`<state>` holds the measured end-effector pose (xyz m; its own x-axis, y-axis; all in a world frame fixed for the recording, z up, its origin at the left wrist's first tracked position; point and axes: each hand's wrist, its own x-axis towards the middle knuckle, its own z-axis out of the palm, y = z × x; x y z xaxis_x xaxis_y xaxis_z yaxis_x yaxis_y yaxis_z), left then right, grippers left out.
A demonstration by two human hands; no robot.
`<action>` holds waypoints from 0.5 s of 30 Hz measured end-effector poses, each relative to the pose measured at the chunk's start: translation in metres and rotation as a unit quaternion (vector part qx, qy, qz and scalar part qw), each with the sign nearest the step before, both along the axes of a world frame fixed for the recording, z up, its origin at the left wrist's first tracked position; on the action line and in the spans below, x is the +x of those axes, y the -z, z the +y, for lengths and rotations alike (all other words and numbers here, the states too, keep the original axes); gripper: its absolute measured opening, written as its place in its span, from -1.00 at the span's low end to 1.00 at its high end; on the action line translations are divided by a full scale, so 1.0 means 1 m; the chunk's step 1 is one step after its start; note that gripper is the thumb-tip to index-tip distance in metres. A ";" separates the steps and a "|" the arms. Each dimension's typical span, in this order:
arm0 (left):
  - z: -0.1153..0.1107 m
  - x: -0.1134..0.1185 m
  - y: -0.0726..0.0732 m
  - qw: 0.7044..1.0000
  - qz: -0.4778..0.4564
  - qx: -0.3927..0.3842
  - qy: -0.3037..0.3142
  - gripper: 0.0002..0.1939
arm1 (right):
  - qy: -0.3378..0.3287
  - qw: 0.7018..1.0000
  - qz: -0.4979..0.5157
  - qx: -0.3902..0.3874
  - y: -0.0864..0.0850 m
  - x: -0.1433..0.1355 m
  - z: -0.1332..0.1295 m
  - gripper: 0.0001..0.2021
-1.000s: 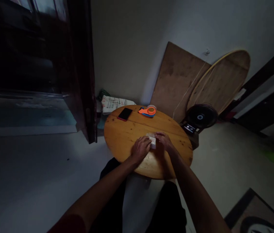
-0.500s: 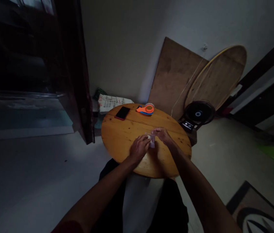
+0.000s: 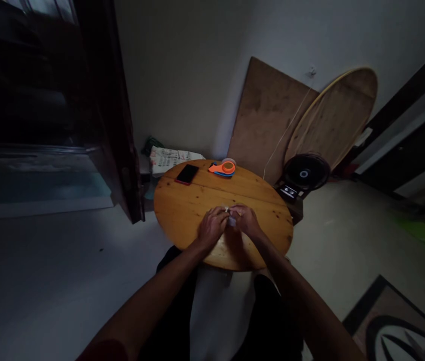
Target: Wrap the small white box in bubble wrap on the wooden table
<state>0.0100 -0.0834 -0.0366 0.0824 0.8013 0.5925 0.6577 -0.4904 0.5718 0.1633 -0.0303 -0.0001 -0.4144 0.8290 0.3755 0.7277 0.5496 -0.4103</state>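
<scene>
Over the middle of the round wooden table point(image 3: 182, 210), my left hand point(image 3: 213, 225) and my right hand point(image 3: 245, 219) are close together on a small clear plastic packet point(image 3: 232, 220). My left fingers are bent round its left side. The fingers of my right hand are closed at its upper right. A bit of something white shows between the fingertips; its shape is too small to tell. Both hands partly cover the packet.
A dark phone with a red edge point(image 3: 187, 174) lies at the table's back left. Orange and blue tape-like items point(image 3: 223, 168) are at the back edge. Beyond stand a printed sack point(image 3: 170, 159), a brown board point(image 3: 261, 110), an oval wooden board point(image 3: 338, 115) and a black round device point(image 3: 306, 173).
My right hand has moved left and down towards my left hand, and its fingers are now on the packet. The view has shifted slightly.
</scene>
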 end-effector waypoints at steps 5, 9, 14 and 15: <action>0.005 0.002 0.005 0.998 -0.053 -0.014 -0.020 -0.82 | 0.031 0.998 -0.019 0.052 0.016 0.000 -0.027 -0.71; 0.006 0.002 0.006 0.998 -0.049 -0.010 -0.025 -0.86 | 0.065 0.981 -0.085 0.160 0.028 0.002 -0.045 -0.66; 0.000 0.002 0.001 0.999 -0.033 -0.006 -0.011 -0.79 | 0.096 0.961 -0.102 0.238 0.035 -0.001 -0.048 -0.73; -0.001 0.002 0.000 1.000 -0.026 -0.007 -0.005 -0.76 | 0.093 0.960 -0.104 0.244 0.034 -0.002 -0.047 -0.73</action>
